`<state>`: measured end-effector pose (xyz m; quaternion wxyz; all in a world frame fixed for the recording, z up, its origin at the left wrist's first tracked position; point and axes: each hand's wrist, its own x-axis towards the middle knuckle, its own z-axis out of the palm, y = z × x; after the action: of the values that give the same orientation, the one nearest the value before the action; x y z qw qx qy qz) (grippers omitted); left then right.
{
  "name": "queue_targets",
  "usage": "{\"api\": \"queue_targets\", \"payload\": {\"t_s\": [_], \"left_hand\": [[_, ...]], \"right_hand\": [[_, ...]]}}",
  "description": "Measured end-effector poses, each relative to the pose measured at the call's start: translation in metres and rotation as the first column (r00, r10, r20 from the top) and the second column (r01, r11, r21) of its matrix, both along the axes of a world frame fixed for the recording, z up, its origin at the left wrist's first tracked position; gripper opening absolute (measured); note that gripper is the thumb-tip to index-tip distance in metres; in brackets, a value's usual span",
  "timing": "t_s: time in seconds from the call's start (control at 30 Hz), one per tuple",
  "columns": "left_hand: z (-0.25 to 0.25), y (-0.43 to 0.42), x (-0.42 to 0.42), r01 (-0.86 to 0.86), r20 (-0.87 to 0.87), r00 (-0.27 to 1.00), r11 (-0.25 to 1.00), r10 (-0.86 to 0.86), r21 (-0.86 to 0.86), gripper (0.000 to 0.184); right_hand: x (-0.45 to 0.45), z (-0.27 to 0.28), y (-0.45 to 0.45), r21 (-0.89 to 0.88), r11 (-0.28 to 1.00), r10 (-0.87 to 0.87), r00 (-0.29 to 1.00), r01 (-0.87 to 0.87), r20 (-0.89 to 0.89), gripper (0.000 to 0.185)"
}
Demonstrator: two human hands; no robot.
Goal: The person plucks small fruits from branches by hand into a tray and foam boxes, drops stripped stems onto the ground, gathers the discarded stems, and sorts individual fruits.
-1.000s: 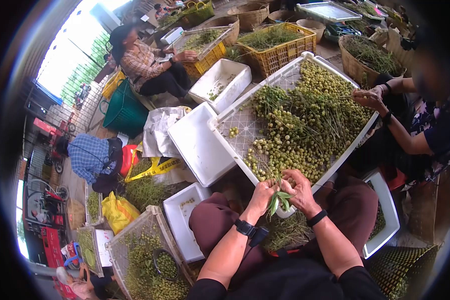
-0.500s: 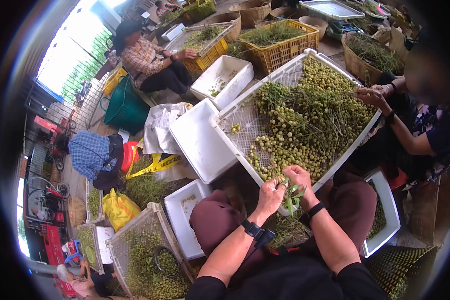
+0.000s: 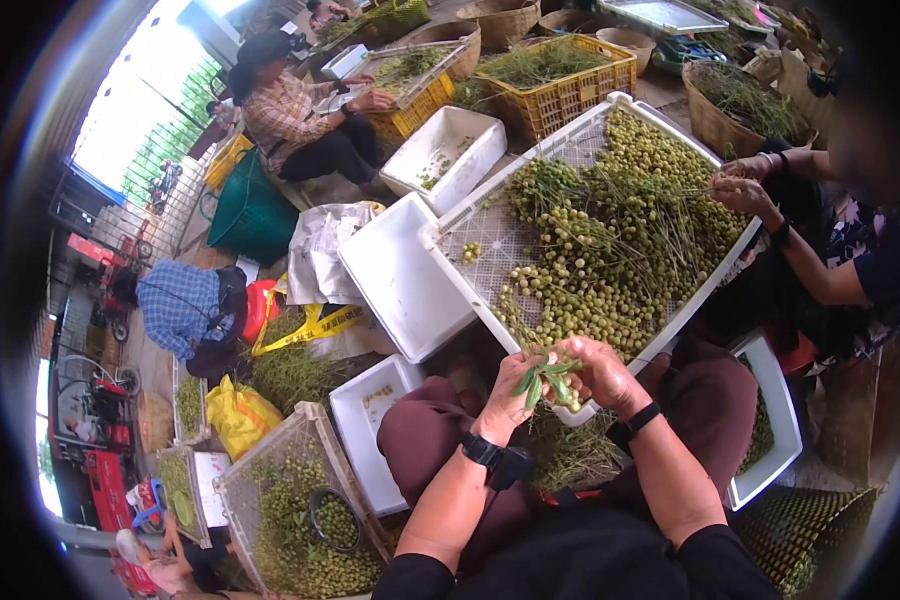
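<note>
A large white mesh tray lies in front of me, heaped with round green-yellow fruits and thin stems. Over its near corner, my left hand grips a leafy sprig, whose green leaves spread between my hands. Close beside it, my right hand has its fingers curled around a few pale fruits at the sprig's right side. Both hands are nearly touching.
Across the tray's right edge, a co-worker's hands hold stems. White bins stand left of the tray, another at right. A person in plaid sits beyond, near yellow crates. A fruit-filled mesh tray lies lower left.
My left hand has moved left and slightly apart from my right, and the leaves have shifted left between them. The co-worker's hands at right have moved slightly.
</note>
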<state>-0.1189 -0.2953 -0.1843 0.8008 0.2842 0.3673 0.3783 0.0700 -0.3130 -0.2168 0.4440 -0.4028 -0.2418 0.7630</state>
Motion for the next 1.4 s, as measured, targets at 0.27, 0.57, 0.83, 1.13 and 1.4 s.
{"api": "queue_targets", "payload": {"t_s": [0.27, 0.57, 0.83, 1.13, 1.4], "left_hand": [[-0.007, -0.003, 0.001, 0.051, -0.06, 0.997, 0.998, -0.053, -0.029, 0.025], [-0.013, -0.002, 0.013, -0.124, 0.048, 0.991, 0.991, 0.127, -0.051, 0.015], [0.014, -0.001, 0.007, 0.003, -0.026, 1.0, 1.0, -0.003, -0.008, 0.021], [-0.006, -0.001, 0.0, 0.071, -0.099, 0.992, 0.997, -0.074, -0.037, 0.023], [-0.015, -0.001, 0.003, 0.062, 0.017, 0.998, 0.996, -0.061, -0.058, 0.014]], "right_hand": [[-0.009, 0.011, -0.003, 0.018, 0.999, -0.035, 0.999, 0.035, 0.009, 0.019], [0.017, -0.004, 0.007, -0.147, 0.957, -0.281, 0.921, 0.25, -0.269, 0.019], [0.013, 0.011, -0.003, -0.002, 0.999, -0.033, 0.991, 0.033, -0.128, 0.021], [0.007, 0.017, -0.007, 0.023, 1.0, 0.0, 1.0, 0.0, 0.024, 0.011], [0.009, 0.014, -0.011, -0.012, 0.997, -0.074, 0.944, 0.074, -0.321, 0.006]]}}
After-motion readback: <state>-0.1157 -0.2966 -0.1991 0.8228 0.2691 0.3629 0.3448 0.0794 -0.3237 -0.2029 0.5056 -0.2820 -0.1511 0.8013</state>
